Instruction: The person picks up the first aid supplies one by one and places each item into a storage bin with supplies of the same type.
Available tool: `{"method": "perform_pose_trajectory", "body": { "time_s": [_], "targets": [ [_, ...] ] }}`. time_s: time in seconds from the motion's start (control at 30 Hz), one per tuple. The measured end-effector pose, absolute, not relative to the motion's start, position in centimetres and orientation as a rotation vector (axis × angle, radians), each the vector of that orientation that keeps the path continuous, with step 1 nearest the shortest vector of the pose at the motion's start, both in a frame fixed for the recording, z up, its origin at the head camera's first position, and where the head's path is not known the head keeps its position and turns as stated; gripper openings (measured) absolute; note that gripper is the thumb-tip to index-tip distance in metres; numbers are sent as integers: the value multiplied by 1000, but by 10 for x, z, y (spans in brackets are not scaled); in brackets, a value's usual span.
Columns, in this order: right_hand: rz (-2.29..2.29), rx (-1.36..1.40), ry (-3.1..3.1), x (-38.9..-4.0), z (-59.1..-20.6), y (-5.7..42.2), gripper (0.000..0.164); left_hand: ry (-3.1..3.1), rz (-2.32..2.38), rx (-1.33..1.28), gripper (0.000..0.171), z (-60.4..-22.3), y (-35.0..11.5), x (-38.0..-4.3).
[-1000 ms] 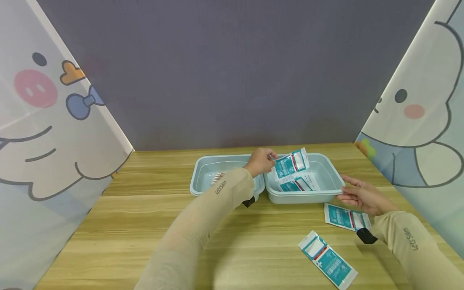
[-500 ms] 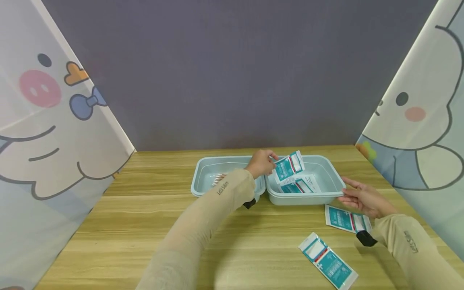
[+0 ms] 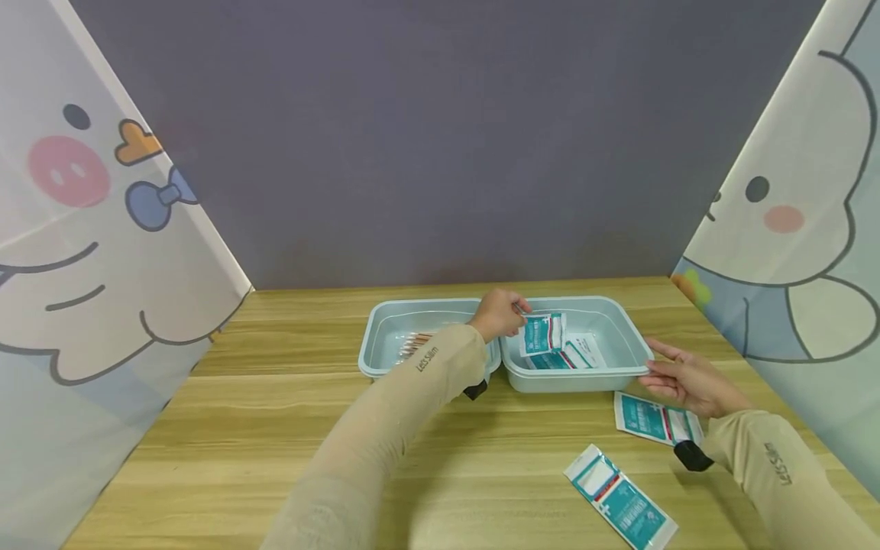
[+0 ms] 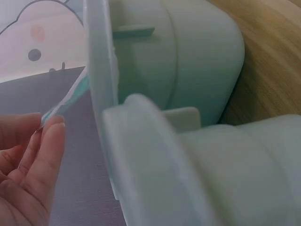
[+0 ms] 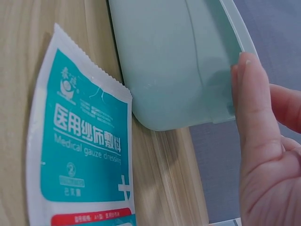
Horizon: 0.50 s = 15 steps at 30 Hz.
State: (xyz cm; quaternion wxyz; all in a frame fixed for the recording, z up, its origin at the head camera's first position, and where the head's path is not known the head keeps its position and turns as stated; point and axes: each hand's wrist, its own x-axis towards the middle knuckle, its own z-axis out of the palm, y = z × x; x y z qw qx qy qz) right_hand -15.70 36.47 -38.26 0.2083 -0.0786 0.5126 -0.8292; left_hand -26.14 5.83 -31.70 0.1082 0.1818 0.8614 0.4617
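My left hand (image 3: 498,315) pinches a teal-and-white medical gauze dressing packet (image 3: 543,334) by its left end, thumb against fingers. The packet hangs over the right light-blue plastic tray (image 3: 622,336), overlapping another gauze packet (image 3: 580,351) that lies inside. At that tray's front right corner, my right hand (image 3: 694,374) holds the rim, its fingertips (image 5: 251,70) against the edge. A third gauze packet (image 5: 84,136) lies on the table below the right hand. In the left wrist view, the pinched packet (image 4: 70,96) shows edge-on, partly hidden behind the tray rim.
A left light-blue tray (image 3: 385,313) stands against the right one and bears thin brown-tipped sticks in clear wrap (image 3: 415,344), partly covered by my left sleeve. Another gauze packet (image 3: 622,500) lies slantwise near the table's front. A grey panel (image 3: 440,153) stands behind the table.
The pinched packet has come down lower into the right tray and turned from slanted to nearly level. My right hand keeps its place at the tray corner.
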Motion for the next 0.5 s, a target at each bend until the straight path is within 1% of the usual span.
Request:
{"method": "perform_pose_trajectory", "body": {
  "time_s": [0.27,0.5],
  "targets": [
    [-2318,-232,1423,-157,-383,367,44,2520,1361,545,9,-321,62,-263],
    [-2291,-158,1524,-156,-381,364,41,2501,1389,541,10,-324,65,-262]
  ]
}}
